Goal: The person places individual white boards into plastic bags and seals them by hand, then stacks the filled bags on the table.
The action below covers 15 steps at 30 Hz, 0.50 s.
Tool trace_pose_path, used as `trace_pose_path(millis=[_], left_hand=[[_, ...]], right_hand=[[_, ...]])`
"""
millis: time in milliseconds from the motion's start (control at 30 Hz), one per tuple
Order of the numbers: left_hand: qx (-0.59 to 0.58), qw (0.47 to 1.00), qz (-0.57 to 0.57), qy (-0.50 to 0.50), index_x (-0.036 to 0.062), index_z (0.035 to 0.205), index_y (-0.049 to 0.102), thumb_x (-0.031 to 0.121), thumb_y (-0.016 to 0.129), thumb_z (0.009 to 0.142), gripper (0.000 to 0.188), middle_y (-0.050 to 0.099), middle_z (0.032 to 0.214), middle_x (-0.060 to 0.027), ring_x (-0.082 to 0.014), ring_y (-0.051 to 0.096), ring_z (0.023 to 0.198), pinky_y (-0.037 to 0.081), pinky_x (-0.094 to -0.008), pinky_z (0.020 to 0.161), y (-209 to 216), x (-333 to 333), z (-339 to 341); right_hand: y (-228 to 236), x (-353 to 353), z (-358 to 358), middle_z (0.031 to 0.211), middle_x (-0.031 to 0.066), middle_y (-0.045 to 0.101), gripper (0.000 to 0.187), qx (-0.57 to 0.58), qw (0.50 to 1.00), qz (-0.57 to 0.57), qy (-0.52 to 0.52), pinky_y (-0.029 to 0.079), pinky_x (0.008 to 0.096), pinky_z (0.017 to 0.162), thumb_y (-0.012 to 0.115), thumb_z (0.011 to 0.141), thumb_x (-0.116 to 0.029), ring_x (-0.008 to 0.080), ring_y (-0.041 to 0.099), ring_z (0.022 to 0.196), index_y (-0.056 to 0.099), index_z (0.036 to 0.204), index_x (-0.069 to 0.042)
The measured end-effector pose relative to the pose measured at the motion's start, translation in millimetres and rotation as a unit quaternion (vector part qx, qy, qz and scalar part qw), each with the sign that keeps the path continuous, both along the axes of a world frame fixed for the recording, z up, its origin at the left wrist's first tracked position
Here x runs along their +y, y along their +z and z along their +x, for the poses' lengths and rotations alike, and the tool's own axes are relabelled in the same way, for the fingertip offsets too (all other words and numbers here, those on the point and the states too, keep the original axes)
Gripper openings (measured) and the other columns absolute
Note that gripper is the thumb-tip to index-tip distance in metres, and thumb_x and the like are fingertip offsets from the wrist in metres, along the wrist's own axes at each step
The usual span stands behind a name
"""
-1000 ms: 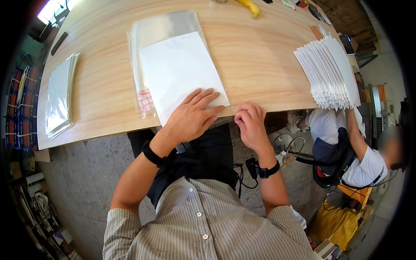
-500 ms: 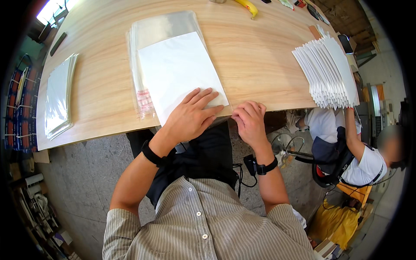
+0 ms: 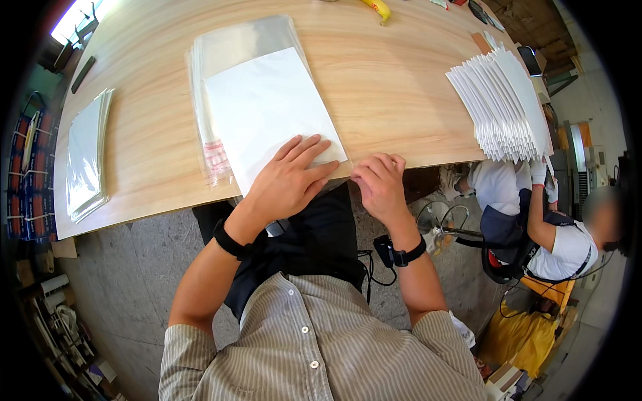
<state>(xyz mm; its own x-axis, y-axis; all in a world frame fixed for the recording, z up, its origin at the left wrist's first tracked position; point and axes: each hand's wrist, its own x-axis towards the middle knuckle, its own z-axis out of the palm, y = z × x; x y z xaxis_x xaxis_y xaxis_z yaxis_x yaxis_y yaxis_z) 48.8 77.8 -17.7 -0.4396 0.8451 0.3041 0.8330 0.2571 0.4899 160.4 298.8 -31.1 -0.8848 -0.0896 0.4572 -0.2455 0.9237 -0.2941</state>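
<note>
My left hand (image 3: 287, 175) lies flat with fingers spread on a white paper booklet or sheet (image 3: 264, 107), near its lower right corner. The white piece rests on a stack of clear plastic bags (image 3: 257, 35) that show beyond its top and left edges. At the table's front edge, my right hand (image 3: 380, 179) is closed in a pinch just right of that corner. A thin bit of clear plastic bag seems to run into its fingertips, though the grip itself is partly hidden.
The wooden table (image 3: 381, 87) carries plastic-wrapped white pieces (image 3: 87, 154) on the left and a fanned white pile (image 3: 498, 103) on the right. A banana (image 3: 378, 9), dark bar (image 3: 83, 75) and phone (image 3: 529, 60) lie farther off. A gloved co-worker (image 3: 558, 234) sits at right.
The view has shifted slightly. My left hand stays flat on the white piece and my right hand stays pinched at the edge. The co-worker's gloved hands now show below the right pile.
</note>
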Motion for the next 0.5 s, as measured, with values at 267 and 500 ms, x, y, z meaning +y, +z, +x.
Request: trace_pose_path(millis=[267,500], left_hand=[[-0.002,1.000,0.011,0.002,0.0131,0.127,0.072,0.013,0.065,0.096,0.032,0.056,0.148,-0.0157,-0.0340,0.048,0.143,0.034,-0.0496,0.121,0,1,-1],[-0.009,1.000,0.017,0.003,0.0119,0.126,0.073,0.010,0.064,0.096,0.032,0.056,0.148,-0.0166,-0.0343,0.047,0.143,0.034,-0.0498,0.122,0,0,-1]], right_hand=[[7,-4,4,0.095,-0.0003,0.061,0.012,-0.021,1.000,0.015,-0.005,0.037,0.0422,0.096,0.069,0.083,-0.003,0.0217,0.059,0.101,0.063,0.090,-0.012],[13,-26,51,0.097,0.0012,0.061,0.015,-0.152,0.979,0.058,0.123,0.036,0.0449,0.099,0.067,0.079,-0.007,0.0228,0.058,0.106,0.064,0.093,-0.012]])
